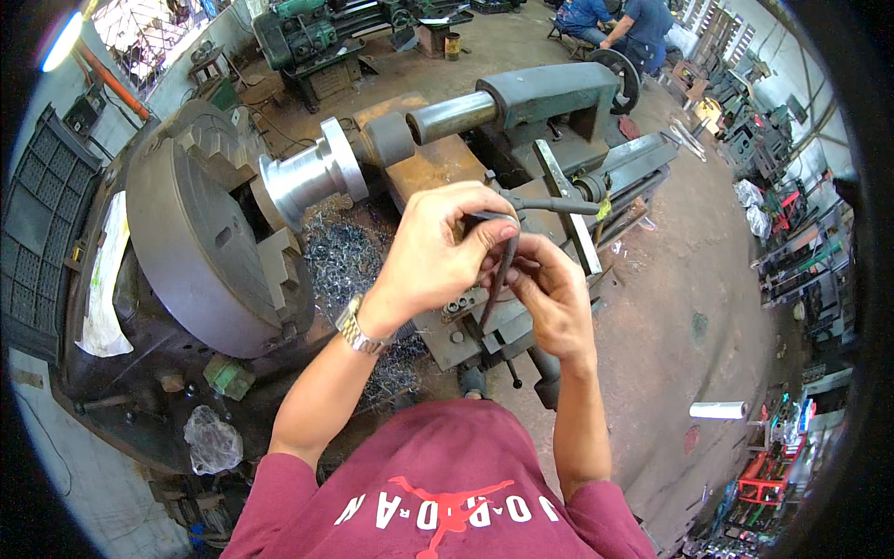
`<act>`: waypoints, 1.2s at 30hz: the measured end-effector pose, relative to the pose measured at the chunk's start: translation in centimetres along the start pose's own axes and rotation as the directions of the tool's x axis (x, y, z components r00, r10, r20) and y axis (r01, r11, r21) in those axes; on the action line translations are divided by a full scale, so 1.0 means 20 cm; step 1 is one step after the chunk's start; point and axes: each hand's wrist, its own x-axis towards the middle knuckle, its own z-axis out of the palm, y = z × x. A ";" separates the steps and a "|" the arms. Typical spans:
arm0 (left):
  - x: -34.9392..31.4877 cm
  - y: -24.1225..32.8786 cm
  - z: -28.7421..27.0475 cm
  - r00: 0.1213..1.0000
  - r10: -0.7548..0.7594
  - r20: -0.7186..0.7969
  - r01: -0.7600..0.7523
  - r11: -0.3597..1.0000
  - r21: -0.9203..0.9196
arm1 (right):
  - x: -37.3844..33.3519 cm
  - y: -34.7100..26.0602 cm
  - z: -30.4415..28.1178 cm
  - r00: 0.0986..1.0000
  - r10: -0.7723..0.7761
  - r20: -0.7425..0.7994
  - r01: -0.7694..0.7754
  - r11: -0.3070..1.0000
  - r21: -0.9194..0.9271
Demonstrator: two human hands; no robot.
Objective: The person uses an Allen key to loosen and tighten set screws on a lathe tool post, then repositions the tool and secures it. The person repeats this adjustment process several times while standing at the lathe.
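Over the lathe carriage [452, 343], both hands are closed on a slim, dark, curved metal tool that resembles a caliper leg [499, 289]. My left hand [442, 244], with a watch at the wrist, pinches its upper end between thumb and fingers. Lower down on the other side, the fingers of my right hand [556, 303] grip it too; part of the tool is hidden behind them. To the left, a shiny flanged metal workpiece [296, 182] sits between the big lathe chuck [200, 252] and the tailstock [549, 91], apart from both hands.
Metal shavings [340, 265] lie heaped below the workpiece. A lever handle [559, 205] sticks out just beyond my hands. On the headstock are a white cloth [107, 289] and a crumpled plastic bag [212, 438]. Two people [615, 28] are at the back, and racks [782, 456] line the right.
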 end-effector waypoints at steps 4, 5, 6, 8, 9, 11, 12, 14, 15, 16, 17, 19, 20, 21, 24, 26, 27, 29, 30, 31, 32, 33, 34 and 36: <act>0.02 -0.01 -0.04 0.998 0.071 0.001 -0.071 0.997 0.022 | 0.04 -0.01 0.00 1.000 -0.026 0.010 0.026 1.000 0.017; 0.01 -0.02 -0.04 0.999 0.030 -0.020 -0.032 0.996 -0.081 | 0.05 0.00 0.01 1.000 -0.016 -0.013 0.016 1.000 0.006; 0.00 -0.04 -0.04 1.000 -0.011 -0.027 0.005 0.982 -0.188 | 0.05 0.01 0.02 1.000 -0.007 -0.017 0.007 1.000 0.009; -0.04 -0.08 -0.04 1.000 -0.021 -0.020 0.015 0.958 -0.285 | 0.06 0.04 0.04 0.997 -0.059 -0.044 0.058 0.998 -0.027; -0.07 -0.11 -0.04 0.999 -0.025 -0.039 0.010 0.937 -0.349 | 0.06 0.06 0.06 0.997 -0.065 -0.042 0.064 0.998 -0.025; -0.13 -0.17 -0.04 0.995 -0.090 0.042 0.099 0.890 -0.445 | 0.06 0.09 0.08 0.991 -0.113 -0.066 0.110 0.993 -0.051; -0.15 -0.20 -0.04 0.989 -0.114 0.092 0.144 0.877 -0.459 | 0.06 0.10 0.09 0.990 -0.131 -0.059 0.125 0.988 -0.089; -0.19 -0.27 -0.05 0.962 -0.186 0.200 0.260 0.845 -0.468 | 0.05 0.11 0.09 0.985 -0.162 -0.052 0.152 0.976 -0.156; -0.21 -0.30 -0.05 0.959 -0.164 0.229 0.257 0.844 -0.471 | 0.05 0.11 0.10 0.984 -0.170 -0.043 0.163 0.978 -0.133; -0.23 -0.33 -0.06 0.948 -0.177 0.264 0.277 0.870 -0.408 | 0.05 0.11 0.10 0.990 -0.134 -0.053 0.126 0.984 -0.124; -0.25 -0.35 -0.06 0.935 -0.193 0.297 0.293 0.893 -0.342 | 0.05 0.10 0.10 0.994 -0.103 -0.042 0.098 0.989 -0.114; -0.28 -0.38 -0.05 0.917 -0.238 0.321 0.326 0.909 -0.258 | 0.05 0.06 0.12 0.998 -0.015 -0.064 0.002 0.980 -0.201; -0.29 -0.39 -0.02 0.950 -0.127 0.284 0.211 0.934 -0.289 | 0.05 0.04 0.14 0.995 0.016 -0.094 -0.041 0.963 -0.265; -0.30 -0.39 -0.02 0.943 -0.218 0.250 0.256 0.958 -0.133 | 0.05 0.01 0.17 0.988 -0.128 -0.083 0.087 0.917 -0.388; -0.31 -0.41 0.02 0.989 -0.116 0.095 0.104 0.987 0.124 | 0.05 -0.08 0.28 0.917 -0.377 -0.130 0.190 0.700 -0.689; -0.32 -0.41 0.07 0.999 -0.030 -0.021 0.031 0.999 0.041 | 0.08 -0.12 0.35 0.875 -0.458 -0.156 0.171 0.594 -0.786; -0.32 -0.41 0.09 0.997 0.032 -0.077 -0.028 0.999 0.046 | 0.10 -0.13 0.38 0.878 -0.456 -0.144 0.137 0.528 -0.838; -0.33 -0.43 0.13 0.973 0.154 -0.172 -0.134 0.983 0.124 | 0.16 -0.12 0.44 0.874 -0.453 -0.177 0.068 0.473 -0.878; -0.33 -0.44 0.15 0.945 0.219 -0.243 -0.181 0.969 0.169 | 0.20 -0.10 0.46 0.880 -0.423 -0.216 0.003 0.459 -0.888; -0.33 -0.45 0.17 0.932 0.218 -0.290 -0.172 0.969 0.176 | 0.24 -0.07 0.48 0.873 -0.420 -0.248 -0.043 0.439 -0.897; -0.34 -0.47 0.19 0.918 0.248 -0.310 -0.184 0.958 0.219 | 0.27 -0.05 0.49 0.895 -0.353 -0.273 -0.106 0.426 -0.898; -0.35 -0.49 0.19 0.930 0.228 -0.290 -0.147 0.951 0.273 | 0.30 -0.02 0.49 0.806 -0.532 -0.258 -0.046 0.378 -0.925; -0.36 -0.52 0.20 0.938 0.210 -0.276 -0.151 0.964 0.220 | 0.32 0.00 0.50 0.778 -0.565 -0.275 -0.010 0.426 -0.905; -0.41 -0.56 0.19 0.967 0.145 -0.209 -0.113 0.981 0.157 | 0.33 0.02 0.51 0.733 -0.578 -0.357 0.026 0.549 -0.835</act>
